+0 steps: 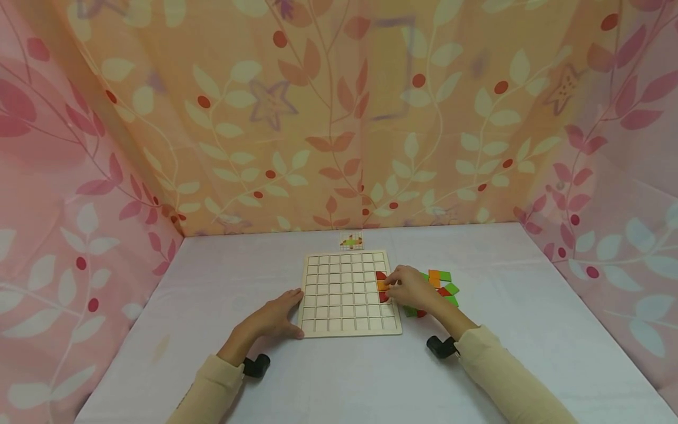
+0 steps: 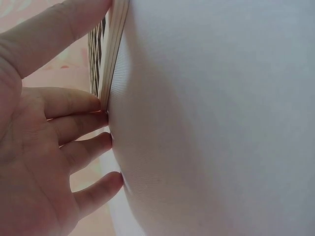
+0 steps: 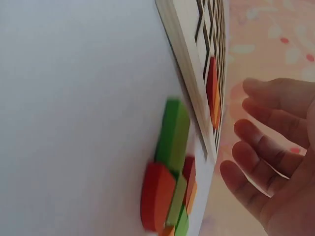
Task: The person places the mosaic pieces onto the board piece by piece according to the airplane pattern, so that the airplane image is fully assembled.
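A square wooden board [image 1: 341, 293] with a grid of cells lies on the table. Against its left side and near-left corner my left hand [image 1: 275, 317] rests, fingers extended; in the left wrist view the fingertips [image 2: 102, 118] are right at the board's edge. Over the right edge hovers my right hand [image 1: 415, 290], its fingers [image 3: 248, 132] loosely bent and apart with nothing between them in the right wrist view. Beside those fingers, a column at the board's right side holds an orange square piece [image 1: 381, 286] between two red rounded pieces [image 1: 380, 275].
Right of the board, partly behind my right hand, lies a loose group of green [image 1: 445, 275], orange [image 1: 434, 274] and red pieces [image 3: 157, 196]. A small pattern card [image 1: 351, 241] sits beyond the board's far edge. Patterned cloth [image 1: 339, 118] walls the table at the back and sides.
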Tool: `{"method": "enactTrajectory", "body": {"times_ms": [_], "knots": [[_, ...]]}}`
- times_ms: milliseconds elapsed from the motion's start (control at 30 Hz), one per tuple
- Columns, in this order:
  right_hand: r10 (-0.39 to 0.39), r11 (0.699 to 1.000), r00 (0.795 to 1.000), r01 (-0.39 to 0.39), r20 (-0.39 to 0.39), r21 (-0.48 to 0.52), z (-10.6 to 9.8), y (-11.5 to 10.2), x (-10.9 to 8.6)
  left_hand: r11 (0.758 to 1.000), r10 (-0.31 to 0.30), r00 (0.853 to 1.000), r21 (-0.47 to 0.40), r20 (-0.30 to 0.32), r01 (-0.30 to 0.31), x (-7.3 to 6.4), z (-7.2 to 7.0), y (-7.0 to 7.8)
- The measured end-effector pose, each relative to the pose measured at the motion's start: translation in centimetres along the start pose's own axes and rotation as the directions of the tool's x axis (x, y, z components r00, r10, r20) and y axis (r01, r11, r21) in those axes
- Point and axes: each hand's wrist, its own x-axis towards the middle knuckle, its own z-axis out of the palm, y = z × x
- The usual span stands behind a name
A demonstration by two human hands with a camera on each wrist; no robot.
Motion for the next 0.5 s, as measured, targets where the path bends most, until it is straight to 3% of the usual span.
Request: {"method": "enactTrajectory", "body": {"times_ms": [500], "knots": [[-0.008, 1.000, 1.000, 0.008, 0.024, -0.017, -3.6, 2.5, 0.0, 1.000, -0.008, 1.000, -0.010, 0.006, 0.009, 0.0, -0.1, 0.0]]}}
